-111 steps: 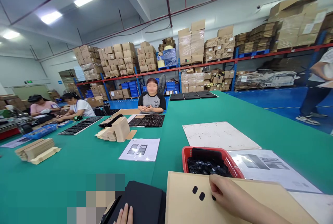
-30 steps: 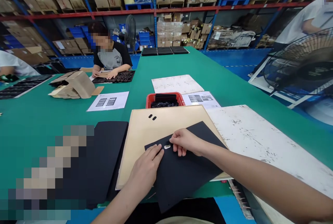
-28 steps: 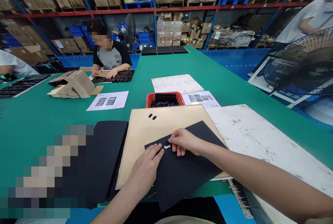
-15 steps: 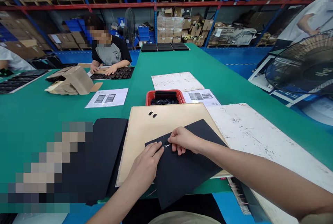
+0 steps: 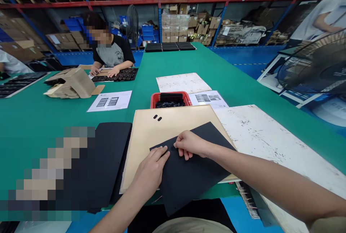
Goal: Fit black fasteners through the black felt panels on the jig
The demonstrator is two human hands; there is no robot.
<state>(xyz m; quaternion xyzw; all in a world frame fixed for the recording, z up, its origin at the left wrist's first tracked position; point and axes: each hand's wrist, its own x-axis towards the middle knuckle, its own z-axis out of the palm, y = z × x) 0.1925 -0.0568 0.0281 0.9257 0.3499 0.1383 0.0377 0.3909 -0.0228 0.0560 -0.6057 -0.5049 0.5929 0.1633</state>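
Observation:
A black sheet lies askew on a tan board, its near corner hanging past the board's front edge. My left hand rests on its left edge, fingers stretched out flat. My right hand is closed in a pinch against the sheet's upper part, just right of my left fingertips. Whatever the pinch holds, if anything, is hidden by the fingers. Two small black oval pieces lie on the board above the sheet. Left of the board is a stack of black sheets.
Behind the board stands a red basket of small black pieces. White boards lie to the right, and printed pages flank the basket. A co-worker sits across the green table. A large fan is at right.
The pale crescent gap beside my right fingertips no longer shows; that spot is dark now. Both hands keep nearly the same place, and the view has shifted slightly.

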